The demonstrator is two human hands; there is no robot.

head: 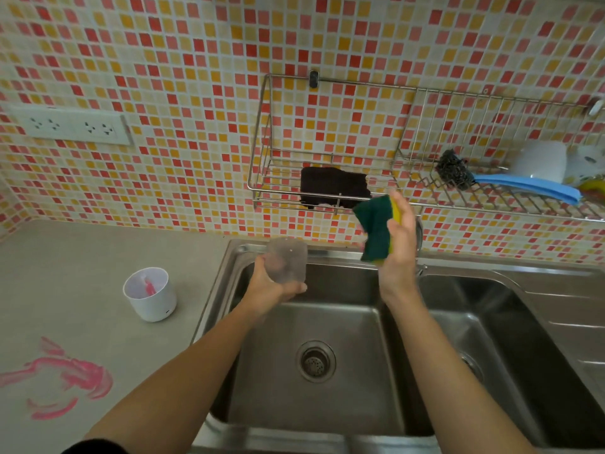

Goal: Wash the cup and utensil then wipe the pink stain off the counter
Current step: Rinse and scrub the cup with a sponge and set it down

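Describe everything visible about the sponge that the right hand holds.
The sponge has two layers: a dark green scouring face, turned toward the camera, and a yellow foam body showing along its right edge. It is slightly bent. The right hand grips it by that edge and holds it upright in the air, above the back rim of the sink and near the wire rack. Nothing else touches it. Whether it is wet cannot be told.

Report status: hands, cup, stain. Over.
Left hand holds clear cup over the sink. Right hand holds sponge, apart from cup. Pink stain unwiped on counter; white cup with utensil beside sink. Nothing between sponge and cup.
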